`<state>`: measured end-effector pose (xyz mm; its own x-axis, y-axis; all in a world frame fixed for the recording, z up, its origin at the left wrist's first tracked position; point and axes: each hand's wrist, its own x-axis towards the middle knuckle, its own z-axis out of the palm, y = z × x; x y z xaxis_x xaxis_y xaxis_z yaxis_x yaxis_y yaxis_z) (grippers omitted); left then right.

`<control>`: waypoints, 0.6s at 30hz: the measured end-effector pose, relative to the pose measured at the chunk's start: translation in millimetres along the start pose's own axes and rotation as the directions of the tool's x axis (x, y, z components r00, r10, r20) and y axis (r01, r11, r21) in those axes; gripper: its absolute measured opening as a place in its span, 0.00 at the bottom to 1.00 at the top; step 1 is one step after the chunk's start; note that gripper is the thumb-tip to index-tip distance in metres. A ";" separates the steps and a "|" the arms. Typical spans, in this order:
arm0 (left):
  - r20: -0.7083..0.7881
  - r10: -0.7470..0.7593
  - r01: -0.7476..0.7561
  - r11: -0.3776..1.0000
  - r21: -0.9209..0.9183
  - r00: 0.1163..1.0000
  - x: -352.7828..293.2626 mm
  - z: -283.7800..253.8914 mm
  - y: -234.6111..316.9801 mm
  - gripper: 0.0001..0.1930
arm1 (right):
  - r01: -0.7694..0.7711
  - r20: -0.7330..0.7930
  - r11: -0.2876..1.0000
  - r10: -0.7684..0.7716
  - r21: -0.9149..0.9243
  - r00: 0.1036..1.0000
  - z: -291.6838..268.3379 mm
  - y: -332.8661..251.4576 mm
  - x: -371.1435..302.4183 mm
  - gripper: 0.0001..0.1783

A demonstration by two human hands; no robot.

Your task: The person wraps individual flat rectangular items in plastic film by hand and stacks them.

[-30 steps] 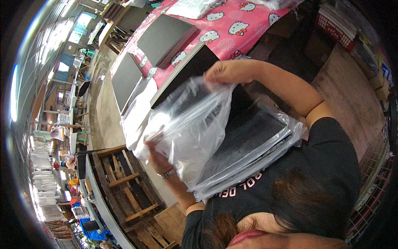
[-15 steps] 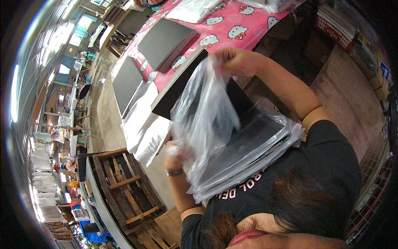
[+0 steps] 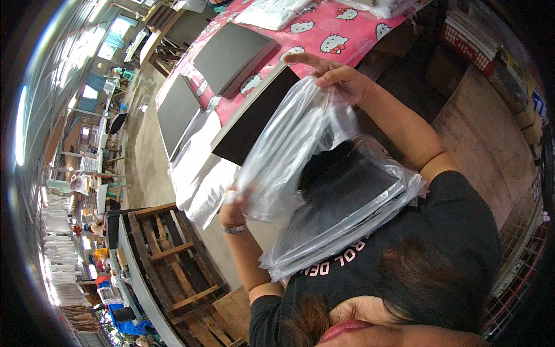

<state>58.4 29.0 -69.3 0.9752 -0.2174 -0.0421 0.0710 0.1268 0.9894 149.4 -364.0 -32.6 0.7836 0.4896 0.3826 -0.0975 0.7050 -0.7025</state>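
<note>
The person holds a clear plastic bag (image 3: 295, 156) between both hands, above a stack of dark flat boards wrapped in plastic (image 3: 341, 214) that rests against the chest of the person. The right hand (image 3: 341, 78) is raised over the near edge of the surface (image 3: 347, 34); its thumb and bent fingers are closed on the top end of the bag, and the forefinger points out straight toward the surface. The left hand (image 3: 234, 208) is lower, beside the near edge. It is closed on the lower end of the bag, but the plastic covers most of its fingers. A bracelet (image 3: 234, 229) sits on the left wrist.

The bag hangs stretched and wrinkled between the two hands, in front of a dark board with a pale edge (image 3: 254, 115). This board lies at the near edge of the surface and sticks out over it. The surface has a pink cloth with a cartoon cat pattern. Two grey flat panels (image 3: 231, 52) lie further on it, toward the left edge. White folded plastic (image 3: 196, 173) hangs down at the near left corner. A wooden pallet (image 3: 167, 260) stands on the floor to the left of the person.
</note>
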 end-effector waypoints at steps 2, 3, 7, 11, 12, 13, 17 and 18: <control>-0.144 0.085 -0.103 0.987 -0.122 0.986 13.6 22.1 30.9 0.21 | -0.036 -0.028 0.979 0.031 -0.202 0.999 -11.2 2.7 4.3 0.34; -0.237 0.136 -0.131 0.991 0.040 0.962 24.9 12.8 29.9 0.23 | -0.105 -0.108 0.878 0.061 -0.467 0.992 -10.6 2.0 8.1 0.31; -0.176 0.540 -0.272 0.646 0.713 0.823 65.7 0.2 19.7 0.22 | 0.122 0.117 -0.020 -0.477 -0.992 0.871 3.6 23.1 33.0 0.30; -0.197 0.513 -0.195 0.613 0.766 0.835 47.6 27.3 3.0 0.31 | -0.114 0.007 -0.269 -0.410 -0.956 0.912 13.0 43.6 1.8 0.27; -0.221 0.440 -0.064 0.545 0.836 0.870 30.2 46.0 7.4 0.33 | -0.089 0.034 -0.263 -0.432 -0.961 0.901 19.1 39.8 -13.8 0.27; -0.194 0.442 -0.033 0.456 0.890 0.876 12.7 57.1 11.1 0.35 | -0.053 0.069 -0.252 -0.453 -0.966 0.889 30.3 33.7 -26.4 0.26; -0.142 0.512 -0.089 0.399 0.913 0.847 -39.4 54.3 25.1 0.22 | -0.035 -0.101 0.230 -0.280 -0.973 0.955 46.8 -3.8 -49.1 0.20; -0.262 0.374 0.042 0.504 0.863 0.889 -53.1 58.1 38.2 0.17 | -0.098 -0.172 0.422 -0.140 -0.901 0.975 51.2 -17.5 -51.0 0.20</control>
<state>-2.9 -10.9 -21.1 0.9489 0.1078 0.2966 -0.1041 -0.7803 0.6167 79.8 -375.0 -9.0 0.8833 0.2902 0.3683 0.4348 -0.2129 -0.8750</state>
